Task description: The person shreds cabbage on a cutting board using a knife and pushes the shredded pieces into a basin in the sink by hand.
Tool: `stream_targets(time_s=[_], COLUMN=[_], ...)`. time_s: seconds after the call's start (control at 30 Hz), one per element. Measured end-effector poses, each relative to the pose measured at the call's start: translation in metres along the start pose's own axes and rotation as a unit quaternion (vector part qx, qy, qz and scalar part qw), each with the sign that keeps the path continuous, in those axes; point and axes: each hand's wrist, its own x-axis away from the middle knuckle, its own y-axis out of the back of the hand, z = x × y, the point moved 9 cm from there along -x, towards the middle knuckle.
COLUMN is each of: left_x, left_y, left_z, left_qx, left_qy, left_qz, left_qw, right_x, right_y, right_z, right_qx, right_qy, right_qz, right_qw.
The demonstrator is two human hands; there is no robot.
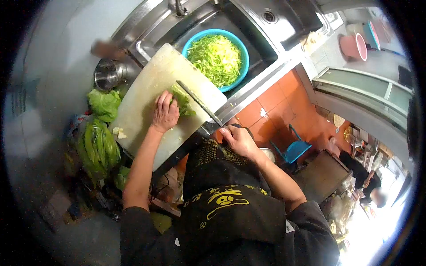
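Observation:
My left hand (166, 112) rests on a piece of green lettuce (183, 101) with its fingers bent over it, on the white cutting board (146, 93). In my right hand (237, 139) is the handle of a knife, its fist closed. The knife blade (195, 98) reaches up and left across the board, along the lettuce's right side. Beyond the board, a blue basin (245, 57) full of shredded greens (215, 60) sits in the sink.
Left of the board are a metal pot (108, 74), a lettuce head (104, 104) and long green vegetables (97, 148). A second sink (293, 22) lies at the upper right. Right of me stand a blue stool (296, 148) and, farther off, another person (360, 173).

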Motion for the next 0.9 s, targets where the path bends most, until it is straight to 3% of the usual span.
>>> stream_targets(time_s=[0.1,0.3,0.57,0.9], left_x=[0.006,0.007,0.007,0.032], left_y=[-0.008,-0.016,-0.021,-0.042], left_z=[-0.007,0.002,0.006,0.015], left_qx=[-0.011,0.015,0.023,0.049], left_qy=[-0.061,-0.034,-0.030,-0.028], left_qz=[-0.049,-0.001,0.039,0.025], left_qw=[0.997,0.999,0.999,0.998], right_x=[0.001,0.000,-0.005,-0.012], right_y=[-0.001,-0.011,-0.005,-0.006], right_z=[-0.008,-0.003,-0.001,0.008], right_qx=[0.009,0.007,0.060,0.046], right_qy=[0.007,0.046,0.027,0.003], right_qz=[0.003,0.044,0.061,0.098], right_qw=[1.000,0.998,0.996,0.994])
